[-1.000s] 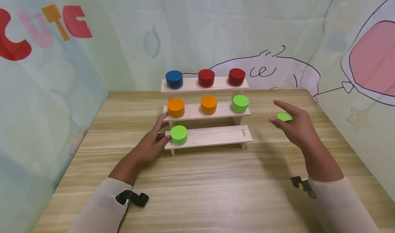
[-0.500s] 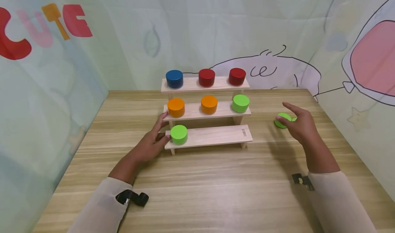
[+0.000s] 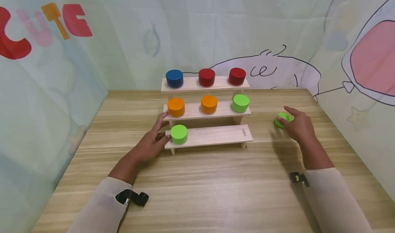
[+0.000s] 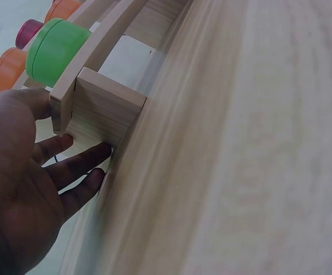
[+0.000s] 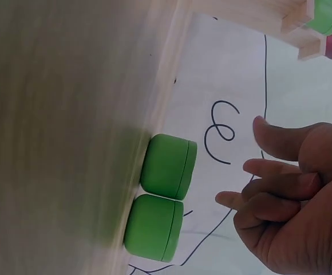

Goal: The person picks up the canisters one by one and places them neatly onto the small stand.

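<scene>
A three-step wooden display stand (image 3: 213, 137) carries small round lidded tins. My left hand (image 3: 151, 145) touches its left end, the thumb at the bottom shelf beside a green tin (image 3: 179, 134). In the left wrist view, the other fingers (image 4: 77, 166) extend fairly straight beside the stand's leg. My right hand (image 3: 299, 125) hovers over two more green tins at the right, partly hiding them in the head view. The right wrist view shows these tins, one (image 5: 168, 166) against the other (image 5: 153, 227), with a gap to the hand; its thumb and index finger stand apart.
On the top shelf are a blue tin (image 3: 174, 78) and two red tins, one at the right end (image 3: 237, 77). The middle shelf holds two orange tins (image 3: 209, 104) and a green tin (image 3: 240, 103). A printed cloth (image 3: 129, 37) hangs behind the wooden table (image 3: 197, 191).
My right hand has moved right and then lower over the two green tins, its thumb and index finger coming closer together. The left hand stays at the stand.
</scene>
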Tool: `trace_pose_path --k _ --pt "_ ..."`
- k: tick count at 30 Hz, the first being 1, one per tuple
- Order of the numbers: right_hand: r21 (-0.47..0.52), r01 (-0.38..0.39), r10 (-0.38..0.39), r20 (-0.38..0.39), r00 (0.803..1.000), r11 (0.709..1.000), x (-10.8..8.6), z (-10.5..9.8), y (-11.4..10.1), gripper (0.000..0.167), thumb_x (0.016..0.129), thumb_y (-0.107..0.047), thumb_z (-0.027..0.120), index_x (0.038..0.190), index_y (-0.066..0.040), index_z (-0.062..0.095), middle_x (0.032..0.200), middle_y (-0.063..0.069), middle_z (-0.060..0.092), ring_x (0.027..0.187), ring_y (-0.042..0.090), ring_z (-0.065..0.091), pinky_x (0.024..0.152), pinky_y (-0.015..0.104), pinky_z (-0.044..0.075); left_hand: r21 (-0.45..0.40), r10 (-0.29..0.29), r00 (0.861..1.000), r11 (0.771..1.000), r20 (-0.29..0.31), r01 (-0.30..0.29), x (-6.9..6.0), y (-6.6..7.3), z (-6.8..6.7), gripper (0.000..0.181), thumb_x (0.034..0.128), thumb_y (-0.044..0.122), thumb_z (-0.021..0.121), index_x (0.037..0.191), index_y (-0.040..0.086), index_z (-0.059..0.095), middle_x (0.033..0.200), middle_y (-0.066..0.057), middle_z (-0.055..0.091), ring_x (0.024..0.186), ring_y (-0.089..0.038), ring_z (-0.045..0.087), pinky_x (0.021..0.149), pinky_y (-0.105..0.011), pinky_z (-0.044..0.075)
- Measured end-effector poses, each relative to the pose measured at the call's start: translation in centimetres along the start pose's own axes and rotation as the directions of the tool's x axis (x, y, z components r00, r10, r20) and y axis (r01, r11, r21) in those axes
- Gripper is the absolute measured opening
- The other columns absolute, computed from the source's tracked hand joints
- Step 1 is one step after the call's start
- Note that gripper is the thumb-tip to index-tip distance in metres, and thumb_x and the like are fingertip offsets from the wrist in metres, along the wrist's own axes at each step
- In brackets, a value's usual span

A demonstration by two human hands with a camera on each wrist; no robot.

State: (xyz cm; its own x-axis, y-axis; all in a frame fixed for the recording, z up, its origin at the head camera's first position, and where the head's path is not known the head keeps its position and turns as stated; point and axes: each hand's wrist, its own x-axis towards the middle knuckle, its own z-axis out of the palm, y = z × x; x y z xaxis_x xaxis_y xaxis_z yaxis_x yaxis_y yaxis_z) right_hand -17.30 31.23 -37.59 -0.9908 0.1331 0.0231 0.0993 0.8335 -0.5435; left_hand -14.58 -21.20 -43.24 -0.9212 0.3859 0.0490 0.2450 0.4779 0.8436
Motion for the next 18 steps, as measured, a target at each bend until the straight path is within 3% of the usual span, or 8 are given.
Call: trace_pose_path --k 14,18 --pt "-0.082 -0.031 0.036 0.059 0.998 0.996 1.6 0.7 1.7 0.063 0.109 -0.030 0.066 0.163 -0.002 0.047 0.162 0.041 0.041 0.151 0.064 0.038 0.122 0.074 0.037 0.003 -0.008 1.000 1.000 -0.002 0.008 0.1 -0.1 0.0 0.085 0.1149 0.019 0.052 0.173 0.051 -0.001 0.178 -0.024 0.029 0.146 -0.052 0.058 0.121 -0.065 0.047" --pt "-0.061 -0.064 0.068 0.066 0.995 0.996 1.8 0.8 1.7 0.060 0.109 -0.028 0.067 0.161 -0.003 0.051 0.163 0.040 0.040 0.152 0.062 0.038 0.122 0.073 0.038 0.002 -0.009 1.000 1.000 -0.002 0.009 0.1 0.0 0.1 0.085 0.1147 0.019 0.053 0.173 0.050 -0.001 0.178 -0.024 0.029 0.145 -0.052 0.058 0.120 -0.065 0.048"
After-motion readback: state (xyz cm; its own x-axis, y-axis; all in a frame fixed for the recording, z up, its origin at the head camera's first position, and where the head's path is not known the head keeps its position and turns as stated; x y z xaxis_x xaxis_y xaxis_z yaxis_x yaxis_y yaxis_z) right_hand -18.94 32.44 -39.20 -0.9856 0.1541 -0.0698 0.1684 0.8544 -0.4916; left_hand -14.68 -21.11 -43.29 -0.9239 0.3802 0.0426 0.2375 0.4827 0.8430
